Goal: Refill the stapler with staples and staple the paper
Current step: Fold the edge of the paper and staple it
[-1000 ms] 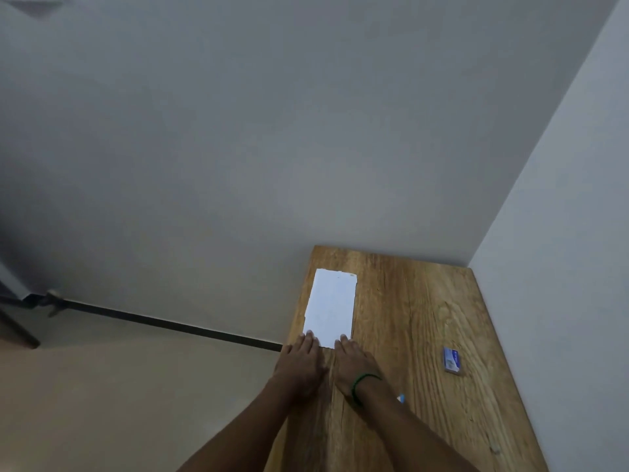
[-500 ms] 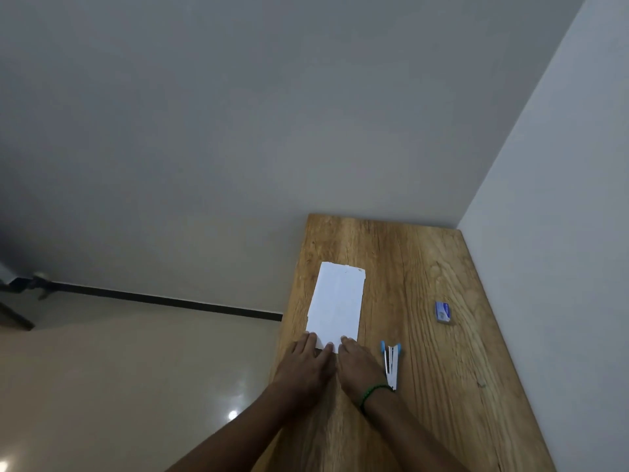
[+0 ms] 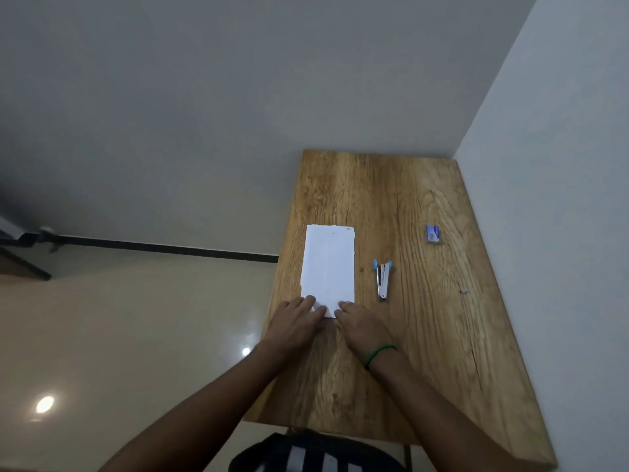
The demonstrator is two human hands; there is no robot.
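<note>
A white folded paper (image 3: 329,264) lies on the wooden table (image 3: 391,335), its long side running away from me. My left hand (image 3: 295,323) and my right hand (image 3: 362,323) rest flat at its near edge, fingertips on the paper's near corners. A small silver stapler with blue ends (image 3: 383,278) lies just right of the paper, apart from my right hand. A little blue box of staples (image 3: 433,234) sits further right, near the wall. A green bead bracelet circles my right wrist.
A white wall (image 3: 561,199) runs along the table's right side and a grey wall stands behind it. The table's left edge drops to a glossy tiled floor (image 3: 136,335). A dark striped garment shows below the near edge.
The view has tilted downward, so the table, stapler and box now sit higher in frame and in full sight. Both hands stay at the paper's near edge.
</note>
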